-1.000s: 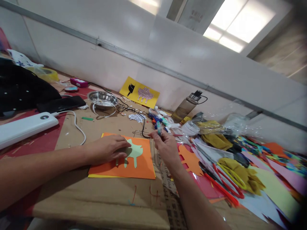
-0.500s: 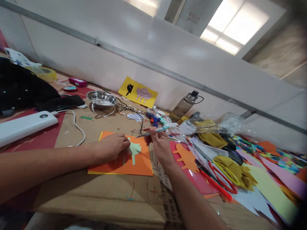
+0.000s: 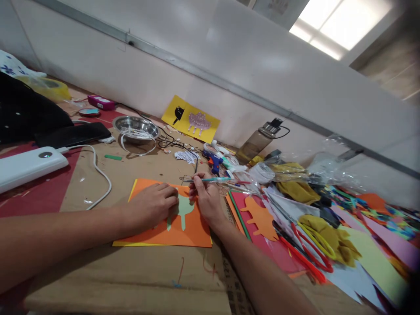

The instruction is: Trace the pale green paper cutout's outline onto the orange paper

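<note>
A pale green paper cut-out (image 3: 184, 209) lies on an orange paper sheet (image 3: 197, 234), and a yellow sheet shows along the edges underneath. My left hand (image 3: 152, 203) rests on the cut-out's left part, fingers bent together and pressing it down; its far end is hidden beneath them. Between thumb and fingers my right hand (image 3: 208, 201) holds a blue-and-white pen (image 3: 218, 179), nearly level above the sheet, tip pointing left. Those right fingertips are at the cut-out's right side; I cannot tell whether they touch it.
To the right lie an orange cut-out (image 3: 260, 218) and red-handled scissors (image 3: 311, 251). Behind are a metal bowl (image 3: 136, 127), a blue glue gun (image 3: 215, 162), a bottle (image 3: 257, 142) and a yellow decorated card (image 3: 193, 120). A white power bank (image 3: 31, 168) with a cable is at left.
My right hand has moved left and down, closer to the cut-out, and the pen has tipped to nearly level. My left hand still presses the cut-out. The camera view has shifted slightly.
</note>
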### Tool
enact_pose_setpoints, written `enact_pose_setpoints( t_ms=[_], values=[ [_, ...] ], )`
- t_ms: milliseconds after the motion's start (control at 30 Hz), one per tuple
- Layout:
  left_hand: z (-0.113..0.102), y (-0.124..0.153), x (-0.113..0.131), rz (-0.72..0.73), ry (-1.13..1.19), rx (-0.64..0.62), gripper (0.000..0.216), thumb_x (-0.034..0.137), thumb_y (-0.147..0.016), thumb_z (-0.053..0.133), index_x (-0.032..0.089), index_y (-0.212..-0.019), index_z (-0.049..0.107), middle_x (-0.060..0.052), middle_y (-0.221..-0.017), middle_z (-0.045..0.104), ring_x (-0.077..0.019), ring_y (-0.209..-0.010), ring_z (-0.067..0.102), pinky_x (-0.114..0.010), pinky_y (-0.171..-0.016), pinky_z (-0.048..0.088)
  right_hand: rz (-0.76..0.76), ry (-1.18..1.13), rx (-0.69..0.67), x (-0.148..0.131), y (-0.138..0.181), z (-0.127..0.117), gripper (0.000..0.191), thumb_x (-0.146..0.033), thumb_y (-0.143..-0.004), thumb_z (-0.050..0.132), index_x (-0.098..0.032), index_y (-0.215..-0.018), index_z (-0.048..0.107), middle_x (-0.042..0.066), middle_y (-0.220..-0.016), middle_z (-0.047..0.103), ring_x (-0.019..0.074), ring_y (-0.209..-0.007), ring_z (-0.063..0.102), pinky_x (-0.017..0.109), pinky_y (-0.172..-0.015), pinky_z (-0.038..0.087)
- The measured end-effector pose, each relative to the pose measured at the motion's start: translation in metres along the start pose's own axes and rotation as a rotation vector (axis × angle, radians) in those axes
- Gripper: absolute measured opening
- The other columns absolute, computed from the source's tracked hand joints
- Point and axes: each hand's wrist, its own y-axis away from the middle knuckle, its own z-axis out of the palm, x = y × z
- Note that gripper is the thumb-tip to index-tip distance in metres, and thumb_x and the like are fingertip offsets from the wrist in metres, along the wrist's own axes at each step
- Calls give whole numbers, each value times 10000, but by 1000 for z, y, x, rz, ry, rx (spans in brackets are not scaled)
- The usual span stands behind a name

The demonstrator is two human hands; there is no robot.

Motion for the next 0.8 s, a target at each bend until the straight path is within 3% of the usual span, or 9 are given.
enact_pose_setpoints(
  t_ms=[200, 433, 567, 800],
  values=[
    [-3, 4, 9, -1, -40, 51, 191, 148, -1044, 548, 125, -983, 727, -124, -1084, 776, -257, -939, 721, -394, -853, 559, 41, 13, -11, 14, 2, 1, 309, -534, -867, 682, -244, -905, 583, -27, -691, 641, 136, -561, 595, 238, -495, 496],
    [-13, 2, 12, 11, -15, 48, 169, 119, -1020, 579, 159, -917, 707, -66, -913, 727, -213, -801, 660, -343, -747, 528, -69, 242, -17, 11, 6, -4, 213, -459, -926, 611, -248, -908, 603, -26, -701, 609, 161, -614, 566, 277, -564, 451],
    [-15, 2, 12, -32, -6, 34, 172, 132, -1025, 565, 156, -903, 684, -82, -938, 715, -207, -785, 658, -344, -737, 535, -77, 274, -17, 8, 7, -4, 221, -465, -938, 586, -247, -903, 592, -27, -712, 608, 167, -629, 570, 287, -596, 456],
    [-5, 1, 9, -31, -10, 6, 223, 182, -1075, 497, 145, -1043, 715, -119, -1090, 760, -256, -965, 703, -399, -869, 565, -42, 272, -15, 9, 6, -4, 231, -486, -921, 594, -257, -891, 590, -25, -706, 607, 180, -631, 581, 296, -599, 451]
  ],
)
